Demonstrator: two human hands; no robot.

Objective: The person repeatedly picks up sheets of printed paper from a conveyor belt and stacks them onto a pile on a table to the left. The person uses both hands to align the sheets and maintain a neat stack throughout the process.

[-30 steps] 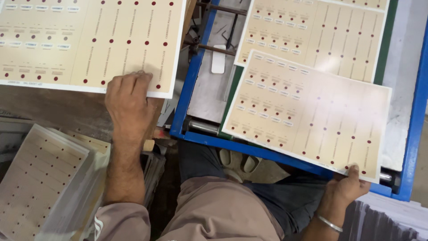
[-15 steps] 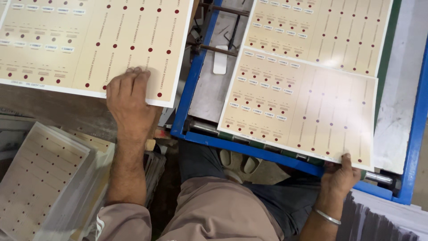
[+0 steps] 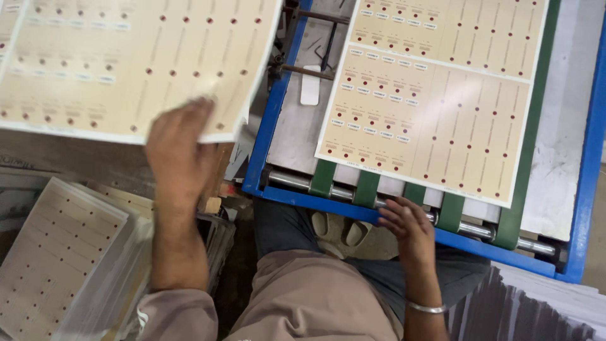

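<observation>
Right hand (image 3: 407, 226) off fed sheet (image 3: 429, 126) — left hand (image 3: 180, 151) lifting

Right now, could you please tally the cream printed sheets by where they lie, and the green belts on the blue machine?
Cream printed sheets on the blue-framed feeder: 2
Cream sheet lifted by the left hand: 1
Stack of sheets at lower left: 1
Green belts near the right hand: 5
Total: 9

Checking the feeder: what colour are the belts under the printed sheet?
Green belts, running over a metal roller inside the blue frame; head view.
</observation>
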